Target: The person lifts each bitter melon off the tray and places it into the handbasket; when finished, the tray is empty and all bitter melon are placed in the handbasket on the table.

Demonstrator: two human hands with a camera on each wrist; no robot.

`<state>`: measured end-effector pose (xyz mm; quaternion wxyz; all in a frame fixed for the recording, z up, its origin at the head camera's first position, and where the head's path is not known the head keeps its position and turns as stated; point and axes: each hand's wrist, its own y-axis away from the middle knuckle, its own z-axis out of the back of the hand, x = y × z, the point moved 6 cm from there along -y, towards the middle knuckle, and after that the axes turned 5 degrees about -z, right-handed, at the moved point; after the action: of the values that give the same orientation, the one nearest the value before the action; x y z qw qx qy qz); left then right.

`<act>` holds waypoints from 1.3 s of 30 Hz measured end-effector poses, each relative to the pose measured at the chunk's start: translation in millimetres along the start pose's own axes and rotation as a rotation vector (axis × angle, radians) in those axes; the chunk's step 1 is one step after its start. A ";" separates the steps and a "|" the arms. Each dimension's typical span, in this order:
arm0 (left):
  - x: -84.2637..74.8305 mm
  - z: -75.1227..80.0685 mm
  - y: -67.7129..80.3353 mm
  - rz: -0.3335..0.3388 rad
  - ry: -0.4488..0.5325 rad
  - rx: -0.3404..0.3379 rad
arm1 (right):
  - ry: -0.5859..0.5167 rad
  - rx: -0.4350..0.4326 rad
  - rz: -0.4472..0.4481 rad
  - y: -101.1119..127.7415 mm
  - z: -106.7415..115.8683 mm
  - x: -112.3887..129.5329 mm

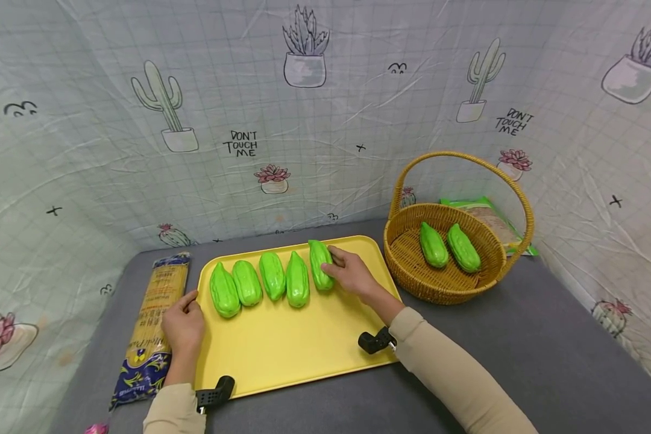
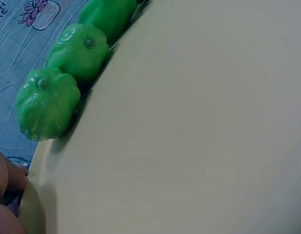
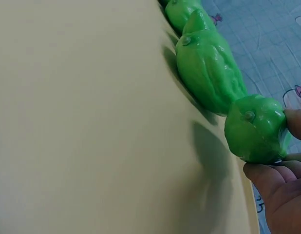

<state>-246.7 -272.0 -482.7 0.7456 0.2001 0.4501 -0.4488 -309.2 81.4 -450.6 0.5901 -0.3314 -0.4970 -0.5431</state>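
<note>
My right hand (image 1: 350, 273) pinches a glossy green bitter melon (image 1: 320, 265) between thumb and fingers at the right end of a row in a yellow tray (image 1: 282, 355). In the right wrist view, that bitter melon (image 3: 255, 129) appears end-on, its shadow falling on the tray. Several more bitter melons (image 1: 297, 279) lie side by side along the tray's far edge. My left hand (image 1: 184, 325) grips the tray's left rim; in the left wrist view only part of its fingers (image 2: 9, 180) shows at that rim.
A wicker basket (image 1: 439, 295) with a tall handle stands right of the tray, holding two bitter melons (image 1: 449, 247). Behind it lies a green-edged packet (image 1: 488, 217). A pasta packet (image 1: 154, 319) lies left of the tray. Printed cloth (image 1: 325, 120) hangs behind the grey table (image 1: 493, 343).
</note>
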 end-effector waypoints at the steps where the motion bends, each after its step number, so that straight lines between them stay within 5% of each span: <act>1: -0.3 -0.1 0.3 -0.002 0.005 0.002 | 0.000 0.001 0.001 0.8 0.4 1.1; 25: 1.0 1.4 -1.9 -0.009 -0.019 -0.004 | -0.026 0.059 0.050 22.6 16.3 30.2; 39: 0.4 1.0 -1.0 -0.002 0.009 0.005 | -0.053 0.057 0.089 39.0 58.3 32.4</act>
<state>-247.0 -273.4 -482.4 0.7427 0.2035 0.4523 -0.4498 -287.3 133.0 -397.4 0.6095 -0.3504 -0.5126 -0.4928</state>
